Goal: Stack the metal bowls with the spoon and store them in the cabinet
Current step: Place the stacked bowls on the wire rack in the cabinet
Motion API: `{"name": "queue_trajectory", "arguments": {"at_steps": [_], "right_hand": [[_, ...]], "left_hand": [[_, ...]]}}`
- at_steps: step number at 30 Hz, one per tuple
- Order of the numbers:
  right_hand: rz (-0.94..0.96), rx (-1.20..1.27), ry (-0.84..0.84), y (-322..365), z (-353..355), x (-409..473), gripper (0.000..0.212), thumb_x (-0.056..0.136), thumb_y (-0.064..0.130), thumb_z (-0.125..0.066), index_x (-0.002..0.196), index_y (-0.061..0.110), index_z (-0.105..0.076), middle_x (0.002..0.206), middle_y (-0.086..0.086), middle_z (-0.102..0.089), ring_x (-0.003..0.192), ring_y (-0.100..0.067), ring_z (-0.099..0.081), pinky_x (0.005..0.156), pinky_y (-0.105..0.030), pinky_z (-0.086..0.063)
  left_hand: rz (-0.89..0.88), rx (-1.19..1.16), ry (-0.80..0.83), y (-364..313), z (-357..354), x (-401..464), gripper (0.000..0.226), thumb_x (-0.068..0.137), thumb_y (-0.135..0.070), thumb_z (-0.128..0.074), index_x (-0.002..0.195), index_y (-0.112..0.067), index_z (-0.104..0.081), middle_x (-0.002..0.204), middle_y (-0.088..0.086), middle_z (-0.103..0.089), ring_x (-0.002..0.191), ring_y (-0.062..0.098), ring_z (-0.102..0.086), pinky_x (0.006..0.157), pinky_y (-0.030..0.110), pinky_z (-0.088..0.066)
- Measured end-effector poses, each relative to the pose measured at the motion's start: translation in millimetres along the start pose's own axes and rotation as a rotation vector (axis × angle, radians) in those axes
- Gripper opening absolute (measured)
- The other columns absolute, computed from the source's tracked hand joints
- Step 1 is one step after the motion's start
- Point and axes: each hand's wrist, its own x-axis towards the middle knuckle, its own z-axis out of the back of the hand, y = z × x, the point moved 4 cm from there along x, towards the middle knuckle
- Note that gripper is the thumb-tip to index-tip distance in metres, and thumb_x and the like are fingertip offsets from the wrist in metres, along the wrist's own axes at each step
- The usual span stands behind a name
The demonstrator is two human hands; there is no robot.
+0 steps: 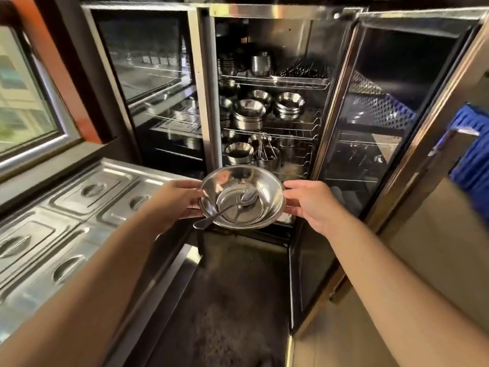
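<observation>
I hold a shiny metal bowl [267, 189] in both hands, in front of the open cabinet [267, 11]. A smaller flat bowl or dish [232, 215] sits nested inside it. A metal spoon [225, 209] lies in the stack, its handle sticking out over the near left rim. My left hand [176, 198] grips the left rim and my right hand [308, 200] grips the right rim. The stack is level, below the cabinet's lowest visible wire shelf [291, 165].
The cabinet's wire shelves hold stacked metal bowls [248, 113], cups [260, 64] and a tray of utensils [299, 71]. Its glass door [375, 123] stands open on the right. A steel counter with lidded pans [92, 189] is at the left. A window [23, 102] is at the far left.
</observation>
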Motion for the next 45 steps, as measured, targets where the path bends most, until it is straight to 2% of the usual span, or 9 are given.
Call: {"name": "queue_trajectory", "arguments": {"at_steps": [8, 13, 18, 20, 27, 32, 35, 42, 45], "right_hand": [[0.027, 0.025, -0.078, 11.6, 10.0, 135.5, 0.036, 0.087, -0.008, -0.066, 0.122, 0.0, -0.067, 0.093, -0.017, -0.075, 0.065, -0.019, -0.074, 0.054, -0.025, -0.057], [0.032, 0.031, -0.13, 27.3, 11.6, 213.6, 0.034, 0.085, -0.008, -0.065, 0.116, 0.003, -0.071, 0.09, -0.017, -0.077, 0.07, -0.025, -0.071, 0.062, -0.032, -0.057], [0.011, 0.101, -0.176, 44.2, 23.5, 263.4, 0.03, 0.085, -0.01, -0.065, 0.113, 0.0, -0.07, 0.088, -0.019, -0.075, 0.073, -0.029, -0.071, 0.073, -0.04, -0.063], [0.015, 0.121, -0.201, 48.8, 30.7, 279.7, 0.032, 0.084, -0.009, -0.065, 0.115, -0.002, -0.069, 0.088, -0.019, -0.075, 0.074, -0.029, -0.071, 0.078, -0.046, -0.063], [-0.008, 0.201, -0.369, 51.3, 65.1, 338.4, 0.029, 0.085, -0.008, -0.065, 0.112, 0.003, -0.072, 0.094, -0.019, -0.074, 0.07, -0.025, -0.071, 0.069, -0.036, -0.06], [-0.01, 0.181, -0.495, 61.5, 92.3, 386.5, 0.027, 0.086, -0.009, -0.063, 0.106, 0.006, -0.074, 0.089, -0.016, -0.075, 0.063, -0.022, -0.071, 0.056, -0.028, -0.057], [-0.01, 0.184, -0.561, 73.7, 101.2, 420.7, 0.03, 0.088, -0.009, -0.063, 0.113, 0.004, -0.071, 0.095, -0.019, -0.073, 0.066, -0.023, -0.07, 0.058, -0.029, -0.056], [-0.009, 0.162, -0.697, 104.8, 100.6, 493.2, 0.036, 0.088, -0.012, -0.062, 0.123, -0.001, -0.066, 0.105, -0.024, -0.072, 0.081, -0.03, -0.071, 0.064, -0.032, -0.059], [-0.033, 0.134, -0.769, 108.6, 102.4, 516.4, 0.021, 0.087, -0.012, -0.063, 0.1, 0.0, -0.074, 0.094, -0.022, -0.073, 0.074, -0.027, -0.071, 0.057, -0.031, -0.061]], "left_hand": [[0.015, -0.005, -0.056, -23.4, -23.8, 124.3, 0.014, 0.089, 0.002, -0.065, 0.102, 0.0, -0.071, 0.076, 0.01, -0.075, 0.063, 0.017, -0.072, 0.058, 0.031, -0.06], [0.005, 0.015, -0.093, -53.0, -36.8, 197.0, 0.015, 0.089, 0.004, -0.063, 0.099, 0.001, -0.072, 0.079, 0.015, -0.072, 0.066, 0.022, -0.069, 0.065, 0.038, -0.064], [0.02, 0.013, -0.076, -70.5, -56.9, 256.3, 0.015, 0.089, 0.006, -0.061, 0.1, 0.0, -0.068, 0.078, 0.013, -0.068, 0.061, 0.018, -0.067, 0.056, 0.031, -0.061], [0.028, 0.026, -0.048, -73.6, -67.4, 279.0, 0.015, 0.088, 0.005, -0.062, 0.098, -0.002, -0.069, 0.078, 0.013, -0.069, 0.063, 0.019, -0.067, 0.057, 0.031, -0.061], [0.025, 0.031, 0.073, -84.3, -115.9, 370.4, 0.013, 0.09, 0.004, -0.062, 0.091, -0.007, -0.068, 0.056, 0.001, -0.071, 0.049, 0.009, -0.067, 0.046, 0.025, -0.057], [0.02, 0.007, 0.216, -94.2, -154.7, 449.8, 0.013, 0.089, 0.005, -0.062, 0.095, -0.006, -0.068, 0.079, 0.014, -0.071, 0.058, 0.016, -0.069, 0.052, 0.029, -0.06], [0.013, 0.007, 0.289, -104.5, -172.8, 500.2, 0.017, 0.089, 0.005, -0.062, 0.087, -0.011, -0.067, 0.067, 0.009, -0.073, 0.053, 0.014, -0.069, 0.047, 0.025, -0.057], [0.019, 0.052, 0.401, -131.8, -201.8, 619.1, 0.014, 0.092, 0.0, -0.062, 0.102, -0.007, -0.068, 0.081, 0.013, -0.074, 0.058, 0.016, -0.072, 0.05, 0.025, -0.057], [0.036, 0.068, 0.446, -133.7, -215.1, 653.0, 0.024, 0.094, -0.006, -0.062, 0.118, -0.005, -0.061, 0.083, 0.012, -0.07, 0.058, 0.014, -0.069, 0.049, 0.026, -0.057]]}}
